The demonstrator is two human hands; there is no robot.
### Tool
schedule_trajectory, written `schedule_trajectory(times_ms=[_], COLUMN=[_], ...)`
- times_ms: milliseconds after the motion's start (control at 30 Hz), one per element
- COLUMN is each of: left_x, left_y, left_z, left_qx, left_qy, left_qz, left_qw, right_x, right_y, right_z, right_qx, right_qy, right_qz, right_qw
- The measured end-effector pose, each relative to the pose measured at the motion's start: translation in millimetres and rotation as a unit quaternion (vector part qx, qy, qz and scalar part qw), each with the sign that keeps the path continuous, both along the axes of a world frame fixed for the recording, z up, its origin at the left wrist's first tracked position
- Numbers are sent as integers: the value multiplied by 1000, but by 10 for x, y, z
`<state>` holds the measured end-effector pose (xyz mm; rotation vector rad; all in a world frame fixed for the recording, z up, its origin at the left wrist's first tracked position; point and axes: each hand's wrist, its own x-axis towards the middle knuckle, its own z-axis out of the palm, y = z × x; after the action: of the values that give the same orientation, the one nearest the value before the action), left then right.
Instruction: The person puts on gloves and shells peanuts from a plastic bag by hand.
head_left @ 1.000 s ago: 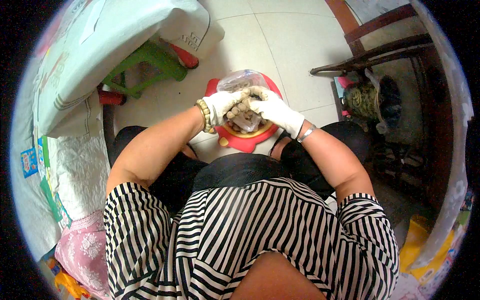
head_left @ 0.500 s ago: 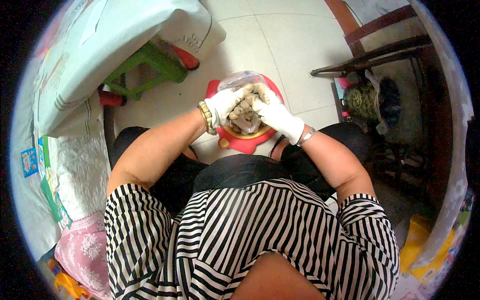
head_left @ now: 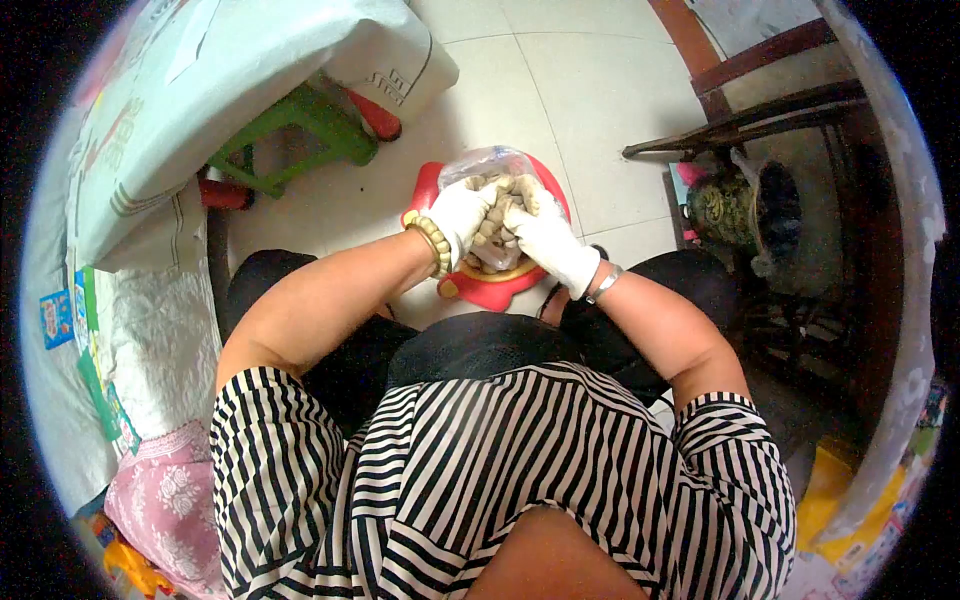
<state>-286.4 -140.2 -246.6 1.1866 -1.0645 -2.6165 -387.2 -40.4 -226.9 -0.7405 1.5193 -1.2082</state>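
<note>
Both hands wear white gloves with grey-brown fingers and meet above a clear plastic bag point(head_left: 487, 160). The bag rests on a low red stool point(head_left: 495, 294) with a yellow ring on its top. My left hand point(head_left: 466, 213) is closed, its fingertips drawn together against those of my right hand point(head_left: 550, 235). My right hand is closed too, thumb pressed in towards its fingers. Small pale-brown lumps lie in the bag beneath the hands. I cannot tell what is pinched between the fingers; the gloves hide it.
A green plastic stool point(head_left: 300, 130) with red feet stands under a cloth-covered table point(head_left: 260, 60) on the left. To the right are a dark wooden frame point(head_left: 740, 120) and a bag of green stuff point(head_left: 728, 212). Pale tiles point(head_left: 590, 90) cover the floor.
My left hand has turned slightly at the wrist and shifted a little right and down. The right hand has moved slightly down, still meeting the left above the bag.
</note>
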Motion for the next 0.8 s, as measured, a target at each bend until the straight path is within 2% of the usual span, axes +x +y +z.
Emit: schedule_trajectory(times_ms=[67,167,267,333,433,500,533,667,733,800], left_x=[-2,21,98,131,184,187,161,123,152,143], left_y=[48,36,-19,-52,-124,-213,-136,-114,-134,-148], left_z=[68,80,60,35,-8,127,186,56,133,197], left_qx=[11,28,34,44,14,50,28,36,82,113], left_qy=[-9,26,55,67,125,143,87,139,106,115], left_qz=[49,37,-3,-15,-44,-107,-56,-40,-27,-21], left_qw=[999,999,998,997,991,983,994,989,991,987], right_x=[-11,-51,-123,-142,-179,-200,-208,-239,-277,-281], right_y=[-7,-6,-9,-3,-18,-53,-77,-98,-85,-83], right_z=[12,90,-24,69,-21,-23,-23,-81,5,-48], right_qx=[-13,22,-14,41,29,5,-19,-62,30,14], right_qy=[-5,19,-32,-50,-31,-11,11,50,-74,-97], right_qz=[-7,5,27,59,37,37,39,44,44,28], right_qw=[1000,1000,999,996,998,999,999,996,996,995])
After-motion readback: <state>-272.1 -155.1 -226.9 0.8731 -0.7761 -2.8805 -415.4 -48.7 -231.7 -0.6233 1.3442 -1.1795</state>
